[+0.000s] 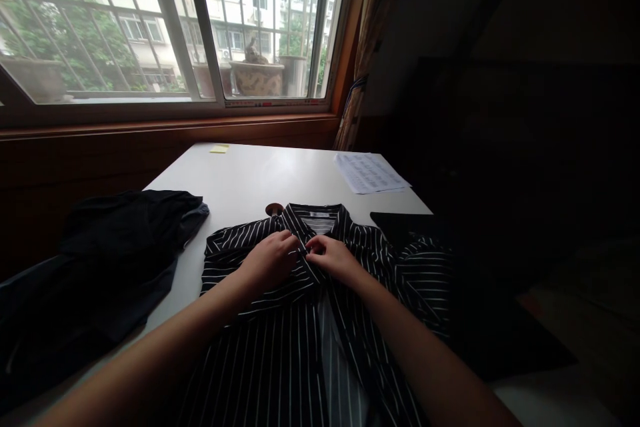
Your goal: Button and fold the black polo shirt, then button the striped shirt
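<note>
A black shirt with thin white stripes [280, 347] lies face up on the white table [250, 180], its collar toward the window. My left hand [270, 259] and my right hand [333, 257] meet just below the collar. Both pinch the edges of the shirt's front opening, fingers curled and pressed together. The lower part of the front lies open, showing the pale inside. Whatever is between the fingertips is too small to make out.
A heap of dark clothing [100, 260] lies at the table's left. A printed sheet of paper [370, 172] sits at the far right, a yellow sticky note [219, 148] at the far edge. A small round brown object [274, 208] is behind the collar. The right side is in deep shadow.
</note>
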### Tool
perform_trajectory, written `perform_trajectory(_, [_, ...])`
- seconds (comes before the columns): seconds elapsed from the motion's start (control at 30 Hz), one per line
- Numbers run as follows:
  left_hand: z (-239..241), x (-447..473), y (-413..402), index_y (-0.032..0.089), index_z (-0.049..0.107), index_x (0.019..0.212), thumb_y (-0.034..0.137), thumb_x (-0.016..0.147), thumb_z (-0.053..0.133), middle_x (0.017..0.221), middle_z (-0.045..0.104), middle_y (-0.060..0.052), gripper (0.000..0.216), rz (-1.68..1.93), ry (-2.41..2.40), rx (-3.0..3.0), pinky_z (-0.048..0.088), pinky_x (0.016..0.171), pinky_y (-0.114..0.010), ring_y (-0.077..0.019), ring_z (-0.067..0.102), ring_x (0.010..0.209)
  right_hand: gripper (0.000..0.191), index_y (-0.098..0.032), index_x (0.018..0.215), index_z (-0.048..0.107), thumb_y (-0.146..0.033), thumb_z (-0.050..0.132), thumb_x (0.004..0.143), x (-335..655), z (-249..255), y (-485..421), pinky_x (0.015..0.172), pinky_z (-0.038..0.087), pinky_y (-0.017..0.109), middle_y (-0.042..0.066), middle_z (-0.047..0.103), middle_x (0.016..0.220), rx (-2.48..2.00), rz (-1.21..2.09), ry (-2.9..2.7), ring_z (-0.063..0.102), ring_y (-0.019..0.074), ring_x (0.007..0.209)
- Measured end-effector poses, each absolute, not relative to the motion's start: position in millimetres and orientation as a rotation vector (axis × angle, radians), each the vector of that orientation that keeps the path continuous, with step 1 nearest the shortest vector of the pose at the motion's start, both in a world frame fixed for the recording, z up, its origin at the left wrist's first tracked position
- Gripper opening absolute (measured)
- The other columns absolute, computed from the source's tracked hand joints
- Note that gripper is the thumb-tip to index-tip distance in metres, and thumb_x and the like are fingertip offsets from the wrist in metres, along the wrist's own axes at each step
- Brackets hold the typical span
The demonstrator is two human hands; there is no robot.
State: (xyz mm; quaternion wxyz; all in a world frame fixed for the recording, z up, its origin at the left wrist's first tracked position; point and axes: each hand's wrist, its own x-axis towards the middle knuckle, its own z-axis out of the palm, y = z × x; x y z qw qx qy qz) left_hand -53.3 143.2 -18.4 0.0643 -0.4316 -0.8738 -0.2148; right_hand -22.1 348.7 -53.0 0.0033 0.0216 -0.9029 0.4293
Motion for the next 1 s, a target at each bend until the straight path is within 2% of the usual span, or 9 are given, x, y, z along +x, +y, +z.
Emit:
perform_trajectory(0.2, [-49.0,-66.4,159.8,0.02,0.062,0.094,0.02,0.083,0.061,0.093,0.061,-0.006,0.011,-0.729,-2.68,-1.181,0.05,0.075,-0.033,-0.0228,0.062,0.085,0.01,-0.02,0.083,0.06,-0.014,0.064,0.076,-21.0,-54.1,349.8,0.072,0.044,0.028,-0.001,0.065,0.081,0.143,1.236,-2.786,0.06,0.0164,0.077])
perform_trajectory(0.33, [-53.7,-65.9,158.9,0.022,0.063,0.097,0.026,0.086,0.061,0.097,0.062,-0.005,0.011,-0.773,-2.695,-1.105,0.049,0.075,-0.031,-0.0215,0.063,0.087,0.009,-0.021,0.081,0.062,-0.012,0.063,0.078,-20.6,-56.8,349.0,0.078,0.044,0.029,0.0,0.064,0.081,0.212,1.188,-2.755,0.059,0.0176,0.083])
perform_trajectory(0.5, [-55.7,-70.7,159.9,0.024,0.065,0.096,0.028,0.09,0.058,0.096,0.065,-0.004,0.011,-0.743,-2.733,-1.064,0.047,0.068,-0.028,-0.0189,0.064,0.081,0.008,-0.021,0.086,0.067,-0.016,0.067,0.081,-21.2,-61.4,351.1,0.078,0.045,0.03,0.0,0.064,0.082,0.265,1.104,-2.712,0.058,0.0182,0.084])
perform_trajectory(0.63, [-55.8,-74.8,156.7,0.022,0.065,0.093,0.026,0.089,0.057,0.094,0.067,-0.004,0.01,-0.95,-2.692,-1.034,0.047,0.072,-0.029,-0.0183,0.064,0.081,0.006,-0.021,0.09,0.071,-0.021,0.07,0.084,-23.1,-62.9,357.1,0.079,0.046,0.031,0.001,0.063,0.084,0.344,1.091,-2.708,0.058,0.0178,0.085])
perform_trajectory(0.8, [-52.4,-79.6,152.6,0.02,0.06,0.085,0.024,0.086,0.056,0.079,0.064,-0.001,0.006,-1.211,-2.658,-0.972,0.045,0.07,-0.029,-0.0182,0.06,0.075,0.006,-0.022,0.091,0.073,-0.021,0.071,0.085,-25.1,-64.1,363.2,0.081,0.048,0.031,0.001,0.062,0.087,0.443,1.054,-2.715,0.06,0.0177,0.087])
perform_trajectory(1.0, [-51.0,-86.0,146.9,0.019,0.062,0.087,0.03,0.087,0.055,0.082,0.066,-0.001,0.012,-1.464,-2.632,-0.915,0.047,0.07,-0.028,-0.0182,0.061,0.077,0.007,-0.023,0.092,0.073,-0.02,0.067,0.088,-24.3,-65.8,361.7,0.084,0.049,0.032,0.003,0.063,0.088,0.479,0.906,-2.71,0.06,0.0185,0.089])
